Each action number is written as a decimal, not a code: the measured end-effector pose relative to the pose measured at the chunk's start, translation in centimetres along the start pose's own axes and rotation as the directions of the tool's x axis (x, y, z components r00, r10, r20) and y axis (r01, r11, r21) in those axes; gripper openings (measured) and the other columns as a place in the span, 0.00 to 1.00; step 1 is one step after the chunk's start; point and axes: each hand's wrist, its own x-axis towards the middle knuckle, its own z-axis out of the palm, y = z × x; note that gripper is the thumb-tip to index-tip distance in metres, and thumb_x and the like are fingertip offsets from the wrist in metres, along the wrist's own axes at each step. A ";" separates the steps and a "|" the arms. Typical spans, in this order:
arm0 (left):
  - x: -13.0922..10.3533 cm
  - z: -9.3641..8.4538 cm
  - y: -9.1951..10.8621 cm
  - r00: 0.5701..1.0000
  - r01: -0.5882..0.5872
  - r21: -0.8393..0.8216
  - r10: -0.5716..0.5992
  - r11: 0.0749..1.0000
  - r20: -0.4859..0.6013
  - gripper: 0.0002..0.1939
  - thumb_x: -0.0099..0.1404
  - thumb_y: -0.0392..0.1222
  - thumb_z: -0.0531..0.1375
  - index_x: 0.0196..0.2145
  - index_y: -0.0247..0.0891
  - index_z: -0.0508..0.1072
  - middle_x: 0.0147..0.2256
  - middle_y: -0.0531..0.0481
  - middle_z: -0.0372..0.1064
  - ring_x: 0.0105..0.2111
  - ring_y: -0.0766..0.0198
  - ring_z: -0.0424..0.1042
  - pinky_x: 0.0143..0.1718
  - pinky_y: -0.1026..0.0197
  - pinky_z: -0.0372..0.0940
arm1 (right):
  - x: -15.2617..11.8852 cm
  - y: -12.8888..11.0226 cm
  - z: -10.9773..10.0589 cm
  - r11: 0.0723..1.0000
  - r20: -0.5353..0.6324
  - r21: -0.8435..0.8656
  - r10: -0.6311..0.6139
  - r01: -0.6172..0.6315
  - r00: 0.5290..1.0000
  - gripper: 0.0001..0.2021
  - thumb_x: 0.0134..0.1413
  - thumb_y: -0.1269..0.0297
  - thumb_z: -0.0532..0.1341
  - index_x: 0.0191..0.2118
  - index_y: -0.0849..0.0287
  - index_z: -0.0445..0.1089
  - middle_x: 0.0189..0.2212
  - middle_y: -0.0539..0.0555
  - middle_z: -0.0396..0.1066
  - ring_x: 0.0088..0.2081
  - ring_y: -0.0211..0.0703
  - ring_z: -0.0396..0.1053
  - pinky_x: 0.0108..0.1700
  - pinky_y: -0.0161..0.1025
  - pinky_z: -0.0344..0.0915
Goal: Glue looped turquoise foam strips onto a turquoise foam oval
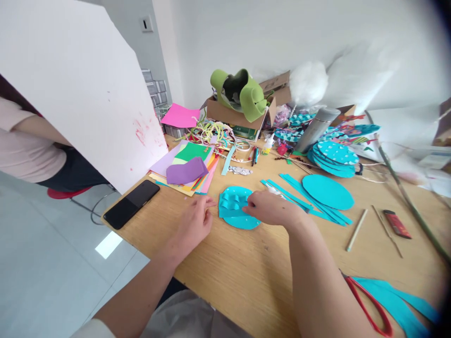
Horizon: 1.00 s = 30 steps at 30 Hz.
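Observation:
On the table lies a turquoise oval [243, 222] dotted with white glue, with wavy rows of turquoise strips raised across its upper part. A turquoise paper strip [230, 213] runs flat across its middle, its left end jutting past the edge. My right hand [269, 207] is closed at the strip's right end, fingertips down on the oval and partly hidden from me. Just left of the oval, my left hand [197, 218] rests with curled fingers and nothing visible in them. Behind my right hand are loose turquoise strips [317, 199] and a white glue bottle [275, 190], partly covered.
A black phone [132, 204] lies at the left edge beside stacked coloured paper [186, 170]. Right are a plain turquoise oval [327, 191], a stack of dotted ovals [333, 157], a red lighter [397, 224] and red-handled scissors [369, 305]. A person sits beyond the white board [88, 84].

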 end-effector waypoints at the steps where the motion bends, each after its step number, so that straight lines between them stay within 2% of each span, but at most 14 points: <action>1: -0.3 0.2 -0.2 1.000 -0.008 -0.002 0.008 1.000 -0.011 0.19 0.58 0.25 0.54 0.45 0.42 0.64 0.45 0.44 0.74 0.47 0.57 0.72 0.48 0.55 0.62 | 0.0 0.0 0.0 1.000 -0.001 0.002 0.003 -0.003 1.000 0.17 0.58 0.59 0.51 0.28 0.61 0.73 0.31 0.60 0.76 0.32 0.47 0.71 0.26 0.38 0.51; 3: -0.6 0.4 -0.6 0.999 -0.015 -0.018 0.014 1.000 -0.038 0.20 0.58 0.24 0.54 0.45 0.41 0.63 0.44 0.44 0.74 0.48 0.57 0.72 0.50 0.54 0.61 | -0.1 -0.1 -0.1 1.000 -0.007 0.010 0.004 -0.004 1.000 0.17 0.58 0.59 0.51 0.26 0.60 0.72 0.29 0.59 0.75 0.30 0.45 0.69 0.26 0.38 0.49; 6: -0.4 0.4 -0.8 0.995 0.009 -0.056 -0.014 0.998 -0.095 0.18 0.59 0.25 0.53 0.45 0.41 0.62 0.43 0.44 0.74 0.45 0.59 0.73 0.46 0.57 0.63 | -0.5 -0.3 -0.4 0.997 -0.036 0.059 -0.052 0.054 0.998 0.18 0.59 0.58 0.52 0.23 0.59 0.69 0.24 0.56 0.72 0.26 0.41 0.65 0.26 0.37 0.48; 9: -0.1 0.3 -0.8 0.987 0.056 -0.081 -0.068 0.995 -0.145 0.14 0.61 0.27 0.52 0.44 0.41 0.61 0.42 0.44 0.74 0.41 0.61 0.73 0.41 0.60 0.64 | -1.2 -0.5 -1.0 0.972 -0.095 0.181 -0.136 0.152 0.986 0.17 0.59 0.58 0.53 0.22 0.59 0.66 0.21 0.52 0.68 0.24 0.36 0.61 0.26 0.36 0.49; 11: 0.0 0.2 -0.9 0.981 0.043 -0.098 -0.060 0.994 -0.182 0.13 0.62 0.28 0.52 0.44 0.40 0.60 0.41 0.45 0.75 0.41 0.62 0.73 0.41 0.61 0.64 | -1.9 -0.2 -1.5 0.940 -0.165 0.290 -0.133 0.177 0.977 0.17 0.59 0.56 0.53 0.23 0.58 0.65 0.20 0.49 0.66 0.22 0.34 0.59 0.25 0.35 0.49; 14: 0.0 0.3 -1.3 0.971 -0.012 -0.122 -0.018 0.992 -0.237 0.12 0.63 0.30 0.51 0.44 0.40 0.60 0.40 0.45 0.75 0.39 0.62 0.73 0.40 0.61 0.64 | -3.3 1.0 -2.2 0.871 -0.313 0.468 0.006 0.148 0.950 0.18 0.58 0.52 0.54 0.24 0.58 0.65 0.19 0.48 0.66 0.21 0.33 0.58 0.23 0.33 0.50; 16: -0.1 0.5 -1.6 0.968 -0.028 -0.123 -0.004 0.992 -0.249 0.12 0.64 0.31 0.51 0.45 0.39 0.61 0.39 0.45 0.75 0.39 0.62 0.73 0.40 0.60 0.65 | -4.3 2.2 -2.4 0.822 -0.398 0.560 0.160 0.101 0.903 0.18 0.58 0.50 0.54 0.25 0.58 0.66 0.18 0.48 0.67 0.19 0.33 0.59 0.22 0.33 0.51; 19: -0.1 0.6 -1.8 0.969 -0.043 -0.103 0.016 0.994 -0.248 0.12 0.64 0.32 0.52 0.45 0.39 0.61 0.39 0.45 0.75 0.38 0.62 0.73 0.42 0.59 0.65 | -5.6 3.9 -2.4 0.797 -0.476 0.603 0.338 0.022 0.812 0.18 0.57 0.50 0.55 0.27 0.58 0.70 0.17 0.49 0.68 0.17 0.34 0.58 0.20 0.33 0.51; 21: -0.1 0.6 -1.7 0.972 -0.045 -0.104 0.019 0.994 -0.235 0.12 0.64 0.32 0.52 0.45 0.39 0.61 0.39 0.45 0.75 0.39 0.62 0.73 0.43 0.58 0.65 | -6.1 4.8 -2.3 0.809 -0.509 0.588 0.370 0.000 0.777 0.18 0.56 0.50 0.56 0.29 0.58 0.73 0.19 0.51 0.71 0.19 0.36 0.61 0.21 0.34 0.53; 23: 0.0 0.6 -1.5 0.976 -0.031 -0.113 0.006 0.993 -0.216 0.12 0.64 0.33 0.52 0.45 0.39 0.61 0.40 0.44 0.75 0.40 0.61 0.72 0.42 0.58 0.65 | -6.2 5.1 -2.2 0.814 -0.532 0.580 0.337 0.044 0.777 0.17 0.55 0.51 0.57 0.32 0.57 0.76 0.26 0.53 0.75 0.25 0.41 0.67 0.26 0.36 0.60; 26: 0.0 0.7 -1.2 0.981 0.012 -0.139 -0.039 0.990 -0.192 0.10 0.64 0.35 0.53 0.44 0.39 0.64 0.41 0.44 0.74 0.38 0.61 0.72 0.40 0.59 0.65 | -6.1 4.8 -2.3 0.783 -0.540 0.597 0.232 0.175 0.809 0.16 0.55 0.51 0.59 0.40 0.56 0.78 0.36 0.54 0.77 0.35 0.45 0.71 0.35 0.38 0.65; 28: 0.1 0.8 -0.8 0.987 0.050 -0.203 -0.080 0.978 -0.141 0.08 0.64 0.38 0.54 0.42 0.39 0.67 0.41 0.44 0.74 0.37 0.61 0.72 0.40 0.59 0.64 | -5.8 4.4 -2.4 0.759 -0.542 0.601 0.159 0.249 0.825 0.18 0.56 0.51 0.59 0.44 0.55 0.77 0.35 0.54 0.76 0.34 0.44 0.70 0.35 0.37 0.64; 30: 0.2 0.9 -0.2 0.990 0.110 -0.337 -0.133 0.935 -0.043 0.08 0.64 0.41 0.56 0.41 0.38 0.69 0.41 0.44 0.75 0.39 0.60 0.72 0.41 0.58 0.64 | -5.6 4.1 -2.4 0.739 -0.557 0.589 0.079 0.326 0.827 0.18 0.57 0.51 0.59 0.46 0.55 0.77 0.31 0.53 0.74 0.31 0.41 0.68 0.32 0.36 0.63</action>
